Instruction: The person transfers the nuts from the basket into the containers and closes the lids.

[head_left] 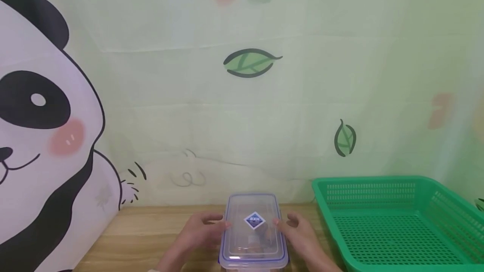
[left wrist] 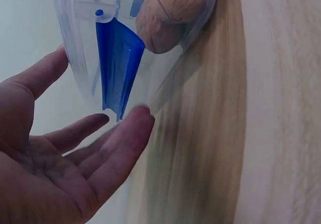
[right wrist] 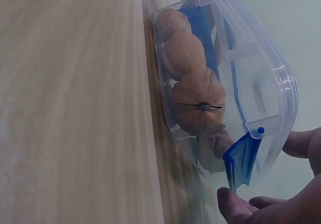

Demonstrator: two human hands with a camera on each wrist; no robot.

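Note:
A clear plastic food box (head_left: 249, 249) with a blue-edged lid and a blue and white diamond label sits at the table's front middle. Several walnuts (right wrist: 193, 101) show through its wall. At the box's left side, my left hand (head_left: 202, 230) touches the lid's edge with the thumb; its other fingers lie loosely bent below a blue latch (left wrist: 118, 66) that sticks outward. Opposite it, my right hand (head_left: 300, 234) has its thumb at the lid's rim and a fingertip at the end of another outswung blue latch (right wrist: 242, 159).
A green plastic basket (head_left: 332, 230) with perforated walls stands on the right of the wooden table (head_left: 143, 234). Behind the table hangs a pale green cloth (head_left: 181, 129) printed with a panda and leaves.

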